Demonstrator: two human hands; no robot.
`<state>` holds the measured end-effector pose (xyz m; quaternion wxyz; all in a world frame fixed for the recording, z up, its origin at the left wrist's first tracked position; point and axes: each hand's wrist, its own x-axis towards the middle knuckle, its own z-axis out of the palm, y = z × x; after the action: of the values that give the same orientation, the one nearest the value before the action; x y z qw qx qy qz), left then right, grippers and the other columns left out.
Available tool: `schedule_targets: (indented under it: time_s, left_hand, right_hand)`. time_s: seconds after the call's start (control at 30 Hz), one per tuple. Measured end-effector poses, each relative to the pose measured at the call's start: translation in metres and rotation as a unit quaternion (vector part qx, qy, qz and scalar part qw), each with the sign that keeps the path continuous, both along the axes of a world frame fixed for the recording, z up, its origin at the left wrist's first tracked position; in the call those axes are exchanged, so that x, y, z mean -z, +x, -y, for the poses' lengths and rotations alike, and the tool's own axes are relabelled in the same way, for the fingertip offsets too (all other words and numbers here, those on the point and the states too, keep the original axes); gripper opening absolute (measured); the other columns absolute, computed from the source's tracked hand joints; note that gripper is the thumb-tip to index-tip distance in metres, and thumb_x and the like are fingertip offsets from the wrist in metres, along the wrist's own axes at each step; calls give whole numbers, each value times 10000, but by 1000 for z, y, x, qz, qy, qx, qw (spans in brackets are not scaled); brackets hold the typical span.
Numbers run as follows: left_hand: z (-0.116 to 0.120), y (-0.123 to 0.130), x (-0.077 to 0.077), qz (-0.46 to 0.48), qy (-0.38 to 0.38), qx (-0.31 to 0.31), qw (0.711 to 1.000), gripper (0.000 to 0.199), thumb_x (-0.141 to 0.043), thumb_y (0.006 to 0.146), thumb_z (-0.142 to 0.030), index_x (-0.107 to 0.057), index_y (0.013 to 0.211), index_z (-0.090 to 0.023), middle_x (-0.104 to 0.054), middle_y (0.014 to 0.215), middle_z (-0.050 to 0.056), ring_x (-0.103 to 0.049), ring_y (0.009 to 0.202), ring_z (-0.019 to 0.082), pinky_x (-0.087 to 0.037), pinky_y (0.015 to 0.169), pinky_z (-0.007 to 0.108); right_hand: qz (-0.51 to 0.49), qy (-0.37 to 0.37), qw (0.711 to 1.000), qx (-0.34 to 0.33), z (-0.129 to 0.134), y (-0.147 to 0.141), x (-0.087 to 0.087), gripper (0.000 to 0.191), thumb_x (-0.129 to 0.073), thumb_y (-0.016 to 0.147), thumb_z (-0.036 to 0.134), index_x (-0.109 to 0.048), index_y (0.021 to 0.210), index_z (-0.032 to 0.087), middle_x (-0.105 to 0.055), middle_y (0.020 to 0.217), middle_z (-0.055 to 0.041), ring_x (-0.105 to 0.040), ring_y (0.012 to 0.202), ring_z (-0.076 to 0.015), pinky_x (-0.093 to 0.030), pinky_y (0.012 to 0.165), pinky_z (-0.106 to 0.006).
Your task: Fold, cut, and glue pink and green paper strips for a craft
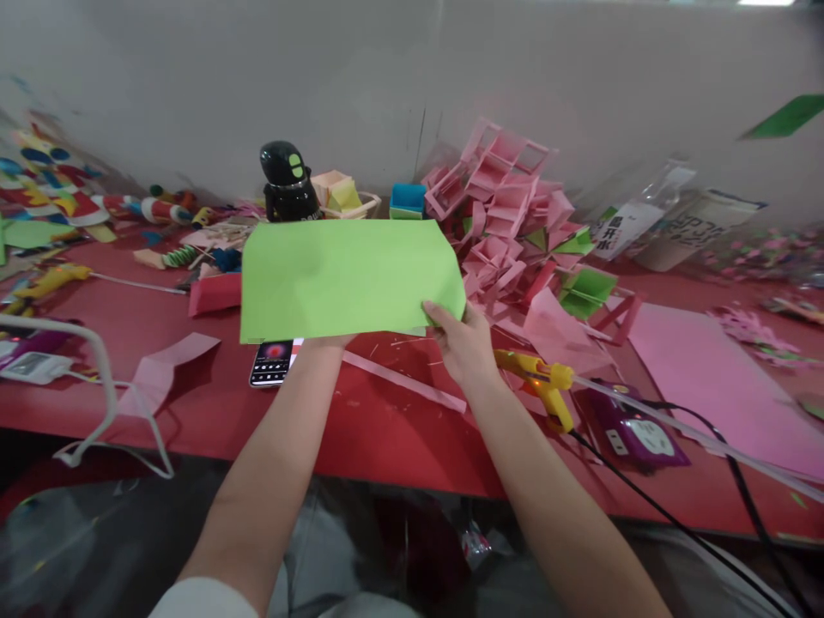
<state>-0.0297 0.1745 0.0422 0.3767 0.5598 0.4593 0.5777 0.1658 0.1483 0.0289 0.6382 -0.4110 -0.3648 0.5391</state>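
A bright green sheet of paper (348,275) is held up over the red table, its right end bent and cut at the corners. My right hand (467,339) grips its lower right corner, thumb on the front face and fingers behind. The left forearm reaches under the sheet, and my left hand (327,342) shows only as a sliver at the lower edge, its fingers hidden by the paper. Beneath the sheet lie a phone (270,365), partly covered, and a narrow pink paper strip (405,381).
Pink paper boxes and frames (505,193) pile up behind. A yellow glue gun (541,382) and purple power strip (634,429) with cables lie right, beside a pink sheet (721,369). A black figurine (288,182) stands at the back; a white bent tube (103,386) is left.
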Motion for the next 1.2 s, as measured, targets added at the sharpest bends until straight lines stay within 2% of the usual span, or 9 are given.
schedule_targets:
  time_s: [0.1,0.2,0.33,0.4,0.5,0.63,0.83,1.03,1.2]
  left_hand:
    - [1,-4,-10,83,19,16,996,566,-194,1052,-524,-658,1077,-200,-754,1041,110,-621,1226,264,-543,982,467]
    - [-3,-17,-12,178,33,35,983,505,-455,951,-628,-662,1096,-191,-742,1099,131,-587,1282,289,-554,974,439]
    - [-18,-30,0,248,-41,32,967,331,-563,908,-447,-644,1080,-176,-730,1119,143,-624,1242,305,-568,976,460]
    - [-25,-28,7,266,-116,3,957,192,-580,840,-218,-632,1019,-172,-739,1065,141,-670,1167,304,-581,973,477]
    - [-29,-18,13,275,-193,-31,941,351,-523,733,-30,-625,1033,-179,-748,1020,124,-708,1082,296,-580,982,516]
    - [-19,-2,8,314,-193,-50,928,584,-492,641,55,-620,1154,-193,-750,1031,94,-721,1039,281,-582,960,497]
    - [-1,15,5,259,-117,-82,955,648,-563,675,2,-589,1286,-211,-724,1163,98,-681,1096,294,-593,888,437]
    - [4,33,8,223,-106,-88,965,719,-543,700,-13,-581,1373,-261,-663,1331,63,-619,1218,303,-577,920,446]
    - [7,39,3,257,-129,-68,955,618,-544,752,-43,-608,1332,-247,-698,1248,75,-684,1055,283,-600,817,430]
  right_hand:
    - [-58,47,993,96,-3,7,-5,398,-856,604,237,-646,941,219,-724,908,7,-694,822,-156,-594,671,-263]
    - [-95,62,987,114,-8,17,-9,363,-836,582,178,-626,874,223,-707,862,38,-677,801,-127,-556,632,-213]
    - [-118,35,989,86,-10,25,-14,346,-829,548,124,-601,791,216,-669,770,57,-614,670,-88,-423,474,-162]
    - [-133,53,987,78,-8,25,-16,328,-827,595,158,-607,827,233,-670,818,61,-621,699,-87,-467,529,-175]
    - [-149,75,984,61,-4,22,-18,290,-815,686,249,-603,882,269,-669,924,64,-646,788,-92,-560,726,-235]
    - [-120,62,990,46,-3,19,-12,317,-815,692,333,-527,811,273,-628,854,67,-649,788,-121,-585,870,-342]
    - [-74,-13,996,37,-9,20,10,339,-763,652,251,-439,755,254,-590,767,80,-601,650,-109,-603,795,-374]
    - [101,21,994,42,-13,16,21,347,-615,765,256,-600,1110,284,-684,1142,-24,-679,986,-196,-585,859,-429]
    - [340,147,927,57,-8,18,16,354,-490,883,247,-712,1156,216,-744,1090,-71,-667,1121,-278,-501,1034,-506]
